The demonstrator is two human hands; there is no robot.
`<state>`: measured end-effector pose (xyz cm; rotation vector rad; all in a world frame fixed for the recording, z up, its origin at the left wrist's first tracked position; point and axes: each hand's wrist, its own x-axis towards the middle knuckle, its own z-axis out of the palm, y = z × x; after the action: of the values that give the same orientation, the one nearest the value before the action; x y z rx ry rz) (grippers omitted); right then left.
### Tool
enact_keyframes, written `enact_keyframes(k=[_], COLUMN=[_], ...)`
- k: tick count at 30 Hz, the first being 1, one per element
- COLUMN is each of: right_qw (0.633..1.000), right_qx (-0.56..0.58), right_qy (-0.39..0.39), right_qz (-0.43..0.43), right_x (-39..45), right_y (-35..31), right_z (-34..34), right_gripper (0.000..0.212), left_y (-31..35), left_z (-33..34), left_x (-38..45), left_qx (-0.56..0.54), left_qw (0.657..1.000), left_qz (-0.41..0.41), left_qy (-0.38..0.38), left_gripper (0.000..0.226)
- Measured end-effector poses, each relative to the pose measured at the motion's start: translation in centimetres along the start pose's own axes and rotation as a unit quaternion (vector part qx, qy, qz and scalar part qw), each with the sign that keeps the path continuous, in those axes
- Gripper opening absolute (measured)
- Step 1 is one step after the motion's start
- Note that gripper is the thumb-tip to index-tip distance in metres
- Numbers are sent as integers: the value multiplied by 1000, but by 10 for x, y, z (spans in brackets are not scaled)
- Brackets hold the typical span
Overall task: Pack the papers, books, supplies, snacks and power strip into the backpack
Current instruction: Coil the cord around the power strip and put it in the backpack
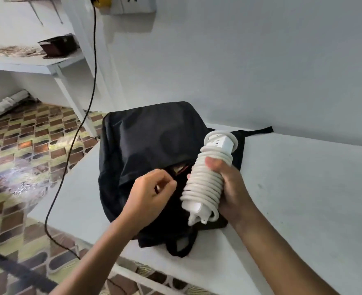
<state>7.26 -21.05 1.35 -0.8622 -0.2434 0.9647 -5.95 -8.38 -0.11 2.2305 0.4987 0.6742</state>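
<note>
— Backpack (154,141), black and slumped, lies on a pale bench (303,188) that runs along a light wall, seen from the head camera looking down over both forearms. What is each hand doing?

— The right hand (231,188) grips a white power strip (209,177) around its middle, thumb on top and fingers curled beneath. The strip's own white cord is coiled tightly round its body in many turns. It is held tilted just above the bag's right side, socket end pointing up and away, plug end hanging low near the wrist.

— And the left?

— The left hand (152,192) is at the backpack's opening, its fingertips drawn together in a pinch at the edge of the black fabric. Whether it pinches a zip pull or the cloth itself cannot be told. A slit of the opening shows between the two hands, with something reddish-brown inside.

— What else is in the frame?

— A black carry handle (182,243) loops off the bag's near end, and a strap (261,130) trails toward the wall. A thin black cable (77,133) drops from a yellow plug (102,1) at a wall socket and curves down past the bench's left edge to the patterned floor (26,158). White shelves (33,62) on the left hold a dark box (57,46).
</note>
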Motion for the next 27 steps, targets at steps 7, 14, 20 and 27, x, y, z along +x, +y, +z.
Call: enact_keyframes(k=[7,14,20,27], right_qw=[998,982,909,885], right_qx=[-26,-117,-300,-428], right_qy=[-12,-31,-176,-183], right_qz=[-48,-145,-230,27], right_x=[9,0,-10,-3], right_y=[-12,-13,-28,-7], right_z=[12,21,31,47], right_gripper=[49,53,60,34], left_y=[-46,-30,15,53], left_z=[-3,-18,-65,-108], left_x=[-24,4,63,121], left_qx=[275,158,71,64], left_qw=[931,980,995,993], left_qz=[103,90,40,77], left_qy=[-218,-85,50,55], left_gripper=[33,24,15,21])
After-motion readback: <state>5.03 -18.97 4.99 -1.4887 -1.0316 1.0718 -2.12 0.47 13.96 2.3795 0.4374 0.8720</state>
